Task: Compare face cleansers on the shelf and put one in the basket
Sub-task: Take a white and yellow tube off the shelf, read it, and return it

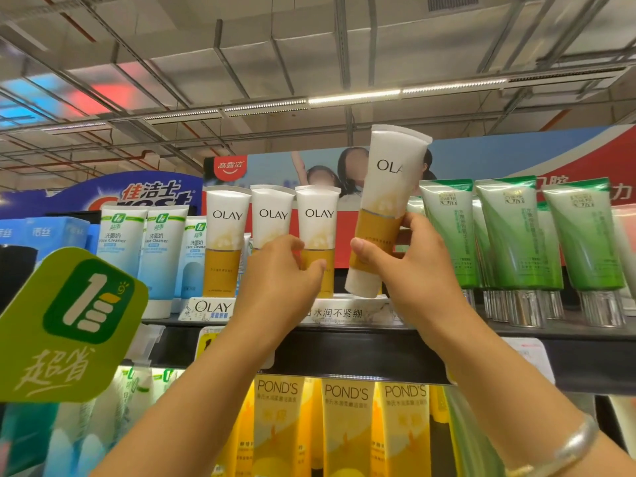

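Note:
My right hand [409, 263] grips a white-and-amber Olay cleanser tube [389, 187], lifted and tilted right above the top shelf [447, 330]. My left hand [285, 270] reaches to the Olay row, its fingers curled around the lower part of the right-most standing Olay tube [318, 215]. Two more Olay tubes [227, 235] stand upright to its left. No basket is in view.
Blue-and-white cleanser tubes [120, 249] stand left of the Olay row and green tubes [509, 235] to the right. Yellow Pond's tubes [346, 432] fill the shelf below. A green promotional sign [69, 325] juts out at the left. A toothpaste banner [516, 160] backs the shelf.

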A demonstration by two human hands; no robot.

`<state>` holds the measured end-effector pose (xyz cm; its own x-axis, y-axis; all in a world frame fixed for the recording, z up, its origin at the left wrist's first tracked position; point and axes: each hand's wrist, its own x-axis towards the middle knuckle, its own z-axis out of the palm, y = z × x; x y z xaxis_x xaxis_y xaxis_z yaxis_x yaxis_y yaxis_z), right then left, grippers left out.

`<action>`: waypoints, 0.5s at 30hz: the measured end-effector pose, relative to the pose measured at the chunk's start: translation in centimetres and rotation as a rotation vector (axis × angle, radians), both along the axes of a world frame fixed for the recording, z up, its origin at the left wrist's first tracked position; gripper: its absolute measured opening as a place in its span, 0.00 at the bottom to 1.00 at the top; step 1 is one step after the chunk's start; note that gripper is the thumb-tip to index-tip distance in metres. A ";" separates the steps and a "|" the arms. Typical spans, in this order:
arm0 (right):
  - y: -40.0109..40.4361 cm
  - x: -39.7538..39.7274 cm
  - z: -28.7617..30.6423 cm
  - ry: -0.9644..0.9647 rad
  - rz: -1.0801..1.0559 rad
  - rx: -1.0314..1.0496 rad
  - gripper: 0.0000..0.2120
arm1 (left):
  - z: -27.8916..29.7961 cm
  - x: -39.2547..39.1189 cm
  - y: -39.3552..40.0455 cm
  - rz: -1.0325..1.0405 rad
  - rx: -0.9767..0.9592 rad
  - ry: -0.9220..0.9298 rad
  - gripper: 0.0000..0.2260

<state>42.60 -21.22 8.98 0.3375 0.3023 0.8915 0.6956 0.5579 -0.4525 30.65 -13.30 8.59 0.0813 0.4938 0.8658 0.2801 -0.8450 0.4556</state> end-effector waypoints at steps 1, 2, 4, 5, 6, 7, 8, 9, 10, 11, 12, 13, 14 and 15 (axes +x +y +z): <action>-0.4 -0.1 -0.5 0.015 0.034 0.010 0.17 | -0.3 -0.2 -0.6 -0.040 -0.005 -0.042 0.13; -0.8 -0.2 -1.0 0.024 0.062 0.014 0.18 | -0.8 -0.4 -1.1 -0.095 -0.024 -0.074 0.11; -1.7 -0.5 -2.2 0.035 0.115 0.007 0.18 | -1.8 -0.7 -2.3 -0.234 -0.100 -0.127 0.03; -2.1 -0.7 -2.8 0.041 0.141 0.003 0.18 | -2.4 -0.9 -3.0 -0.298 -0.143 -0.152 0.02; -2.5 -0.9 -3.4 0.051 0.165 0.002 0.17 | -3.1 -1.0 -3.6 -0.354 -0.185 -0.177 0.03; -3.0 -1.1 -3.9 0.066 0.186 -0.001 0.17 | -3.9 -1.2 -4.3 -0.412 -0.227 -0.200 0.03; -3.4 -1.3 -4.5 0.082 0.203 -0.005 0.16 | -4.7 -1.4 -4.9 -0.468 -0.266 -0.223 0.04; -3.9 -1.6 -5.1 0.092 0.218 -0.013 0.16 | -5.5 -1.6 -5.6 -0.521 -0.300 -0.239 0.05; -4.3 -2.0 -5.6 0.099 0.233 -0.024 0.15 | -6.3 -1.7 -6.1 -0.570 -0.332 -0.251 0.07; -4.8 -2.3 -6.2 0.106 0.250 -0.040 0.16 | -7.0 -1.8 -6.7 -0.611 -0.364 -0.262 0.08; -5.1 -2.6 -6.7 0.118 0.269 -0.056 0.17 | -7.9 -1.9 -7.1 -0.640 -0.397 -0.275 0.10; -5.5 -2.9 -7.3 0.134 0.290 -0.069 0.18 | -8.7 -2.0 -7.5 -0.664 -0.435 -0.290 0.11; -5.9 -3.1 -7.9 0.151 0.310 -0.077 0.18 | -9.6 -2.1 -7.9 -0.691 -0.476 -0.309 0.10; -6.2 -3.3 -8.5 0.168 0.327 -0.083 0.18 | -10.6 -2.1 -8.4 -0.726 -0.520 -0.327 0.09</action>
<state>39.34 -27.45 0.52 0.3509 0.4871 0.7998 0.3989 0.6950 -0.5983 28.52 -21.67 -1.96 0.3119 0.7477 0.5862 -0.4417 -0.4321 0.7862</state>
